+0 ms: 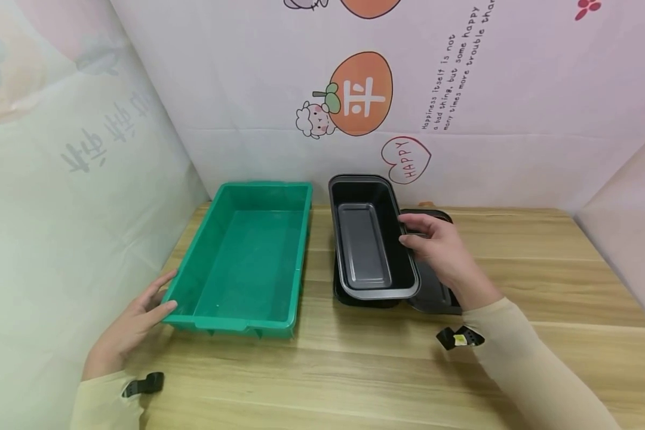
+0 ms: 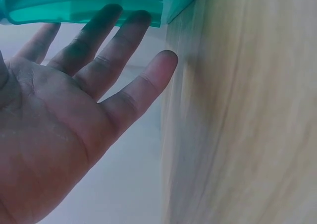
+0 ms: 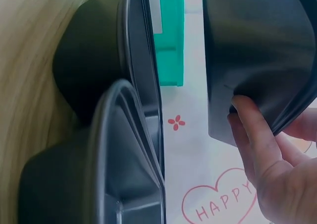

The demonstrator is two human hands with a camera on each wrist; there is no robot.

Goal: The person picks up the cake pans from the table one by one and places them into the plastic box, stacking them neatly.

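Note:
My right hand (image 1: 441,248) holds a dark loaf pan (image 1: 364,248) by its right long side, thumb at the rim and fingers against the outer wall. In the right wrist view the raised pan (image 3: 257,50) hangs apart from two more dark loaf pans. One of these, the left loaf pan (image 1: 369,302), lies mostly hidden beneath it; the right loaf pan (image 1: 434,295) is partly covered by my hand. My left hand (image 1: 131,325) touches the near left corner of a green plastic tray (image 1: 247,269). In the left wrist view its fingers (image 2: 119,55) are fairly straight against the tray's outside.
The wooden table (image 1: 355,370) runs back to a printed white sheet (image 1: 236,77) behind the tray and pans. A pale sheet (image 1: 59,239) stands close at the left of my left hand. Black straps with small devices (image 1: 462,338) are on both wrists.

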